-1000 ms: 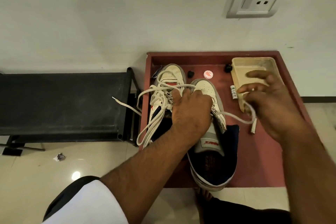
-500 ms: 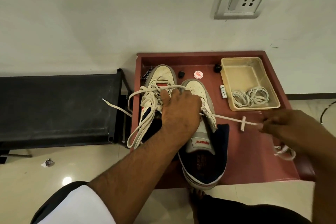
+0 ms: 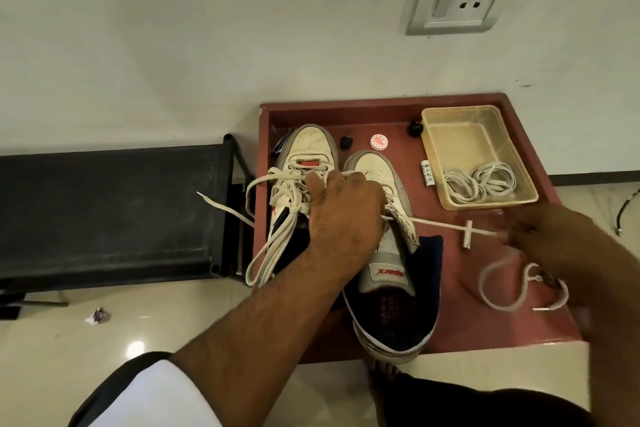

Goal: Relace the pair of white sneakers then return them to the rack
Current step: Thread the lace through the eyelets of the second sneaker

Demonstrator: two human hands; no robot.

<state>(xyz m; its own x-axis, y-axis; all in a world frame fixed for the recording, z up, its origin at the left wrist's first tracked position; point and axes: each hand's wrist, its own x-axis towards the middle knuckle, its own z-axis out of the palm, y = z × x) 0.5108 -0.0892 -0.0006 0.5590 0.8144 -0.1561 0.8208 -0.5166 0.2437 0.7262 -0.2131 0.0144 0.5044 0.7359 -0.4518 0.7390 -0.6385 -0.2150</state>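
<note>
Head view: left hand (image 3: 341,215) presses the right sneaker (image 3: 388,239), right hand (image 3: 554,239) pinches its lace (image 3: 446,225) taut (blurred); lacing barely begun, racking remains.

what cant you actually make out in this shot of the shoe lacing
Head view only:
- Right hand: motion-blurred, so its hold on the lace is unclear.
- Right sneaker eyelets: covered by the left hand.
- Small white tube: print too small to read.

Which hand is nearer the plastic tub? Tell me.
Right. The right hand is just below the plastic tub, pulling a lace; the left hand rests on the sneakers, further left.
</note>
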